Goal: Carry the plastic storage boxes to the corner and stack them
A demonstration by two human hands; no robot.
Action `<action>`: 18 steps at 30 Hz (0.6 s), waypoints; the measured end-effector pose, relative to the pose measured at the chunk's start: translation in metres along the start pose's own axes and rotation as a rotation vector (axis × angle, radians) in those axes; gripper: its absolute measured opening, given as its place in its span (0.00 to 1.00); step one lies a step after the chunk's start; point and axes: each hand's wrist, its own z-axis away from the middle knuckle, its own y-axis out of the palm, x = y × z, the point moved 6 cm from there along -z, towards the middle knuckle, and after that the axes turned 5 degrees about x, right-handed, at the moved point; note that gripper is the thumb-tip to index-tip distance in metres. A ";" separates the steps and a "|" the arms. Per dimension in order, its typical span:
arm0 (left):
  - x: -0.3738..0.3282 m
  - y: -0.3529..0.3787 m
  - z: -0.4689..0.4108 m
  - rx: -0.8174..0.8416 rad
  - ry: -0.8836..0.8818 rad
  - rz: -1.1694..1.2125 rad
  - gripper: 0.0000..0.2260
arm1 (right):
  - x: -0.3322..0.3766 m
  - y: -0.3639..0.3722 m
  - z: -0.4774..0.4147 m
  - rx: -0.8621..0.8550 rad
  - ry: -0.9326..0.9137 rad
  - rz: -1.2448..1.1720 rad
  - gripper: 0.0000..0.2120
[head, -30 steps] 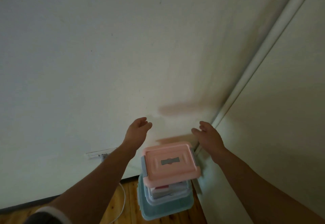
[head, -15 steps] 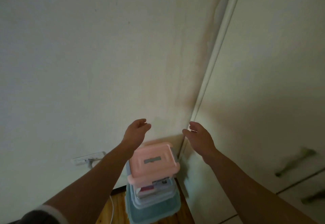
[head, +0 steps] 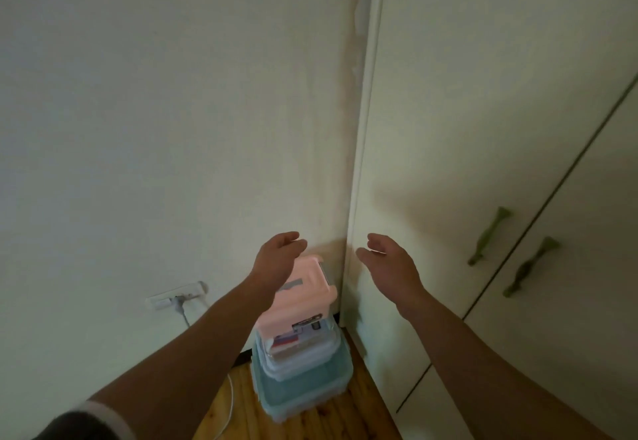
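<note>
A stack of plastic storage boxes stands on the wooden floor in the corner. A pink-lidded box point(head: 303, 293) is on top, a clear box point(head: 303, 350) with things inside sits under it, and a large teal box point(head: 303, 388) is at the bottom. My left hand point(head: 276, 260) hovers above the pink lid, fingers apart, holding nothing, and covers part of the lid. My right hand point(head: 390, 267) is raised to the right of the stack, in front of the wardrobe side, fingers apart and empty.
A white wall point(head: 172, 128) is ahead and a white wardrobe point(head: 483, 163) with two green handles point(head: 488, 236) on the right. A wall socket point(head: 176, 296) holds a plug with a white cable point(head: 229, 401) running down to the wooden floor point(head: 345, 419).
The view has swung to the right, bringing the wardrobe doors and handles into sight. Both hands stay raised and empty; the left one now overlaps the pink lid.
</note>
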 end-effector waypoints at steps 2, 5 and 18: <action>0.000 0.011 0.006 0.036 0.006 -0.006 0.17 | -0.009 -0.005 0.011 -0.018 0.010 0.006 0.23; 0.000 0.029 0.016 0.111 0.026 -0.039 0.17 | -0.017 -0.014 0.032 -0.060 0.033 0.025 0.22; -0.009 0.070 0.074 0.459 0.129 -0.077 0.17 | -0.028 -0.031 0.153 -0.357 0.176 0.017 0.22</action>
